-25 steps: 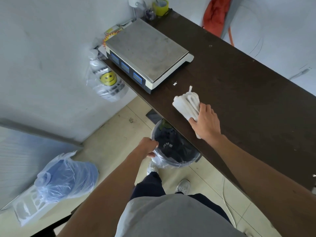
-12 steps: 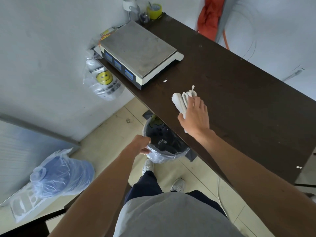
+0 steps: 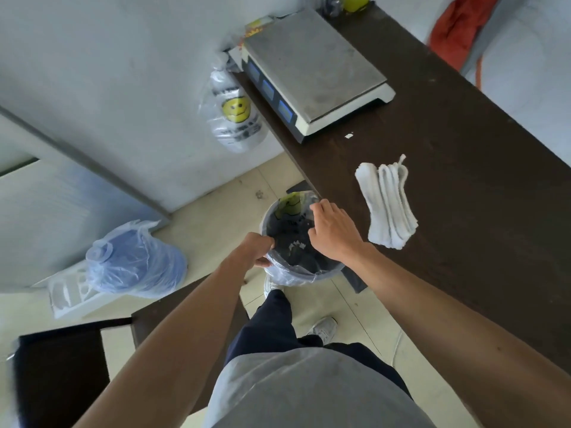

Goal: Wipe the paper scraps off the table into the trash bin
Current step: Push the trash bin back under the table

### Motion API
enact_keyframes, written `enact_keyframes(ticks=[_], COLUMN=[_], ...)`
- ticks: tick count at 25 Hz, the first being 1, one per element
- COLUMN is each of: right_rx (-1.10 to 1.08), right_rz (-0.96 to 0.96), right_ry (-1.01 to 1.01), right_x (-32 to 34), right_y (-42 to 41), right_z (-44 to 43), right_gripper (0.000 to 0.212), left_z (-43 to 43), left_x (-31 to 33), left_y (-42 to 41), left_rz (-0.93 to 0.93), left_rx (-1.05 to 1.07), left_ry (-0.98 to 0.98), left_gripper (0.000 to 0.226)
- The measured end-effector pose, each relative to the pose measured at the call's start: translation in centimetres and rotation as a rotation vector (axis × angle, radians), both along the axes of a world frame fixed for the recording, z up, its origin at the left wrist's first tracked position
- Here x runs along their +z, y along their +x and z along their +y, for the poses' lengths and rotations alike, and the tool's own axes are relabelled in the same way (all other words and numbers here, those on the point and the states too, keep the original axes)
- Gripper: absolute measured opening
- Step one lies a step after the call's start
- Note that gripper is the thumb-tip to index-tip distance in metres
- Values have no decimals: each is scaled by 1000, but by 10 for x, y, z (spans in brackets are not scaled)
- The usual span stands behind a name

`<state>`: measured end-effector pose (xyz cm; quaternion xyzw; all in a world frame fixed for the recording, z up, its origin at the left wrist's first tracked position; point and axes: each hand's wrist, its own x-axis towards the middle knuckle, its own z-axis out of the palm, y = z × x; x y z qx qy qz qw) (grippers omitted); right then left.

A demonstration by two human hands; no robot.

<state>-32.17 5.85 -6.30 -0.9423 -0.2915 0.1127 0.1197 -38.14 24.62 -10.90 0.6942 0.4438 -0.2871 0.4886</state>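
A person's left hand [image 3: 258, 249] is pinching the clear liner at the near rim of a round trash bin [image 3: 279, 271], fingers closed on the plastic, while the right hand [image 3: 332, 231] is reaching over the bin's far side with fingers curled at the liner's edge; whether they are gripping it cannot be told. The bin is standing on the tiled floor against the edge of a dark brown table [image 3: 482, 168]. A folded white cloth [image 3: 387, 200] is lying on the table just beside the right hand, untouched. One small paper scrap [image 3: 348, 135] is sitting near the weighing scale [image 3: 312, 63], well apart from both hands; pale scraps are showing inside the bin
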Motion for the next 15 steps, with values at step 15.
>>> enact_keyframes(ticks=[15], right_rx=[37], right_rz=[163], right_ry=[-345], right_x=[-70], right_y=[75], right_z=[154], right_gripper=[78], left_z=[168], left_x=[-43], left_y=[1], left_rz=[-58], left_rx=[302], left_ry=[18], left_gripper=[16])
